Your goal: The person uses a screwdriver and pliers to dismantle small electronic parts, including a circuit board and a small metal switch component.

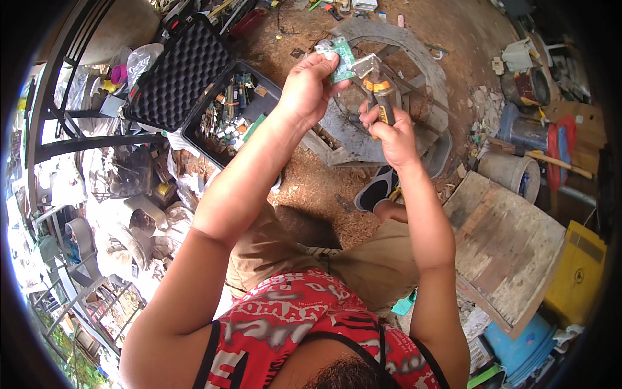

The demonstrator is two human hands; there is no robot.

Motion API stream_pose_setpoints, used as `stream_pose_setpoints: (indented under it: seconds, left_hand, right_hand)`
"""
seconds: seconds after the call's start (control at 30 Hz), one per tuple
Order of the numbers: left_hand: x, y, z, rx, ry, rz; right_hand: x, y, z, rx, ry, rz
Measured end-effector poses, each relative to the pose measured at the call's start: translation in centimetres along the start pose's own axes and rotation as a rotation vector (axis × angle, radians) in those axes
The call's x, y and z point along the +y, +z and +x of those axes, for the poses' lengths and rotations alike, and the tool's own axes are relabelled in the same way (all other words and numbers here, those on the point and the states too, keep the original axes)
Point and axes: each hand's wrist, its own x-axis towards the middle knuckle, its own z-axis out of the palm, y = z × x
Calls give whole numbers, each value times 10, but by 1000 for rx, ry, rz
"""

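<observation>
My left hand (310, 87) holds a small green circuit board (341, 59) between thumb and fingers, high in the middle of the head view. My right hand (392, 133) is closed on pliers with dark and yellow handles (381, 96). At the pliers' head, just right of the board, is a small silver metal piece (365, 65); whether it is attached to the board I cannot tell. Below both hands lies a grey octagonal metal frame (429, 97). To the left, an open black case (178, 68) with foam in its lid holds several small electronic parts (236, 107).
A weathered wooden board (502, 240), a yellow plastic piece (576, 269), a blue container (521, 350) and buckets (505, 172) crowd the right side. Metal racks (97, 148) and piled scrap (129, 227) fill the left. My sandalled foot (374, 194) rests on the dirt floor (301, 181).
</observation>
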Motion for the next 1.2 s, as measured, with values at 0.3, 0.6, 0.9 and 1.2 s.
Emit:
stream_pose_setpoints:
  seconds: [0.3, 0.6, 0.9, 1.2]
  left_hand:
    - [12, -16, 7, -144, 125, 503]
    - [8, -7, 6, -40, 112, 388]
    - [-11, -4, 8, -10, 130, 331]
    - [-17, 0, 3, -48, 204, 566]
  right_hand:
    - [-24, -21, 1, 93, -239, -593]
    - [-32, -13, -10, 410, -461, -1327]
    - [-24, 9, -9, 346, -464, -1478]
    - [-25, 8, -8, 390, -468, -1584]
